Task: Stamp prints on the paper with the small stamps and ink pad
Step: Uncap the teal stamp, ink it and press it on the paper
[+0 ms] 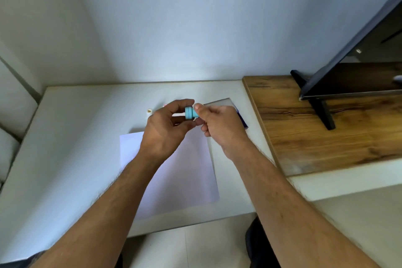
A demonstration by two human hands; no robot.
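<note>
- While both our hands hover above the smooth white paper sheet (182,172), our left hand (165,130) and right hand (224,128) pinch a small light-blue ridged plastic stamp (190,113) together.
- Behind our right hand, farther off, lies a glossy purple-edged ink pad (240,115).

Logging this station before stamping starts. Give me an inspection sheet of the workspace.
Surface: white table, with a wooden top adjoining on the right.
Job's things: blank paper lying flat; blue stamp held above it; ink pad behind the right hand, partly hidden; small white stamp standing further back.
Clutter: nothing seen.
Grippers: left hand and right hand both pinch the blue stamp.
Cables: nothing seen.
Surroundings: plain wall; dark screen on its stand on the wooden top.
</note>
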